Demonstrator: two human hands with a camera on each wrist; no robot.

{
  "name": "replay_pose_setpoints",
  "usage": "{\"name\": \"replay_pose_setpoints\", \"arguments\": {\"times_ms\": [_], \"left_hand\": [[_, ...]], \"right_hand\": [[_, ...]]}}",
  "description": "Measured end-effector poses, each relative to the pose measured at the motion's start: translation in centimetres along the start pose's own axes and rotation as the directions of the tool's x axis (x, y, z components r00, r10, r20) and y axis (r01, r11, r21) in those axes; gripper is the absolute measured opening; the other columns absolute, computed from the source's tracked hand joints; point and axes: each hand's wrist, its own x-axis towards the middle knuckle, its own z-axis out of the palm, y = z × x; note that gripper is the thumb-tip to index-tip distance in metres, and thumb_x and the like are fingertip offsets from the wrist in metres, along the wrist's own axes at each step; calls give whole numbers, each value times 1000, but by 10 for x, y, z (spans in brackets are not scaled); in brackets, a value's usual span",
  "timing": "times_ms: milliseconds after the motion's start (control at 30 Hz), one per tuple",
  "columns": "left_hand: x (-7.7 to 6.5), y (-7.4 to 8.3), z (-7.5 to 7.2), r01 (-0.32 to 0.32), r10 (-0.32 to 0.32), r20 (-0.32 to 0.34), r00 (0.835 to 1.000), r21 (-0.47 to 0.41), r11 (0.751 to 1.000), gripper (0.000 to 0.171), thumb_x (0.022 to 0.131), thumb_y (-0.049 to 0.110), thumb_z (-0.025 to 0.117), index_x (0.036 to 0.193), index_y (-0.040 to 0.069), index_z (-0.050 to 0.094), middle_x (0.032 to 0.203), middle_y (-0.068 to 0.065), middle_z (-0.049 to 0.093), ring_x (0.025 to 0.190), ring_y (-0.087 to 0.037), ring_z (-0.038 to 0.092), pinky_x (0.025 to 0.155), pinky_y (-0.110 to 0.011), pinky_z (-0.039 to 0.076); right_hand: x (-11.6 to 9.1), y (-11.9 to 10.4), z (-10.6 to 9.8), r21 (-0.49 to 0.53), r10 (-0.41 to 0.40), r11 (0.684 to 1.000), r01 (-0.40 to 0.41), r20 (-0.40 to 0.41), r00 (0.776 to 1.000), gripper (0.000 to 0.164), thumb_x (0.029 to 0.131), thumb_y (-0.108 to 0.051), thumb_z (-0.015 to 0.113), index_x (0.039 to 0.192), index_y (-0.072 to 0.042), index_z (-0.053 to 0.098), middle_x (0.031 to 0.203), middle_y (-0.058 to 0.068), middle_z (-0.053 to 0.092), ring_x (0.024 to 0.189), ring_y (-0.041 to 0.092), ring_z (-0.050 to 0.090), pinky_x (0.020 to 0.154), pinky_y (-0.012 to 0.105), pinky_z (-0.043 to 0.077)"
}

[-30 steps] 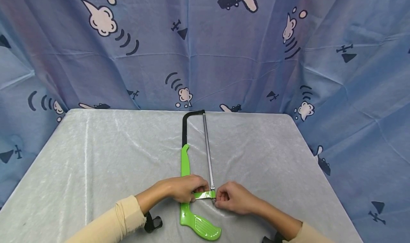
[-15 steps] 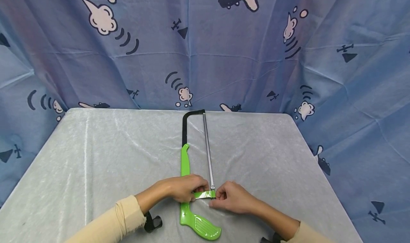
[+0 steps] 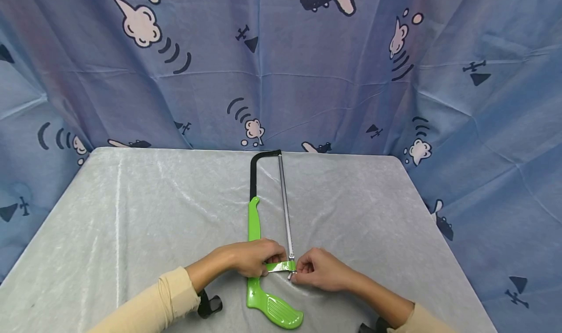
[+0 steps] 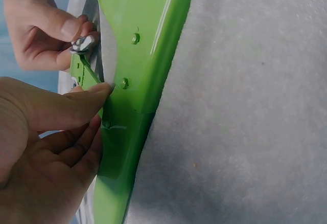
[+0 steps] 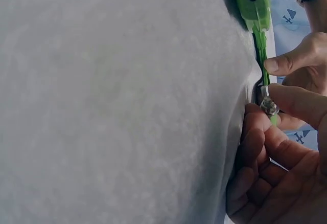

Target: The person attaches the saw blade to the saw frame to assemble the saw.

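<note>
A hacksaw (image 3: 254, 220) with a green handle, a black front frame and a silver blade (image 3: 285, 206) lies flat on the table. My left hand (image 3: 259, 255) grips its green crosspiece (image 3: 281, 267), thumb on one side in the left wrist view. At the near end of the blade, a silver wing nut (image 4: 83, 45) sticks out past the crosspiece. The thumb and fingers of my right hand (image 3: 322, 270) pinch that wing nut (image 5: 269, 106). In the right wrist view its other fingers (image 5: 250, 147) curl beside the cloth.
A light grey plush cloth (image 3: 175, 216) covers the table. Behind it hangs a blue curtain (image 3: 197, 93) printed with planes and clouds. The grooved saw grip (image 3: 281, 312) points toward the near edge. A black strap (image 3: 210, 306) is at the left wrist.
My right fingers have shifted slightly around the wing nut, covering it half a second ago and showing part of it now. The left hand and hacksaw have stayed in place.
</note>
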Motion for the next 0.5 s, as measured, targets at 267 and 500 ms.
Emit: {"name": "replay_pose_setpoints", "arguments": {"times_ms": [267, 500], "left_hand": [[0, 0, 0, 4, -4, -2, 1000, 0, 1000, 40, 71, -17, 66, 100, 12, 66, 84, 7, 57, 80, -5, 52, 76, -17, 43], [-1, 1, 0, 10, -10, -2, 1000, -6, 1000, 41, 71, -17, 66, 100, 12, 66, 84, 7, 57, 81, -5, 52, 76, -17, 43]], "right_hand": [[-3, 2, -3, 49, -22, 999, 21, 22, 1000, 11, 83, -11, 75, 74, -11, 70, 62, -14, 54, 56, -3, 47, 51, 16, 40], [-4, 0, -3, 28, 5, 1000, -5, 5, 1000, 11, 81, -11, 77, 74, -12, 68, 62, -12, 56, 57, -2, 50, 53, 18, 43]]}}
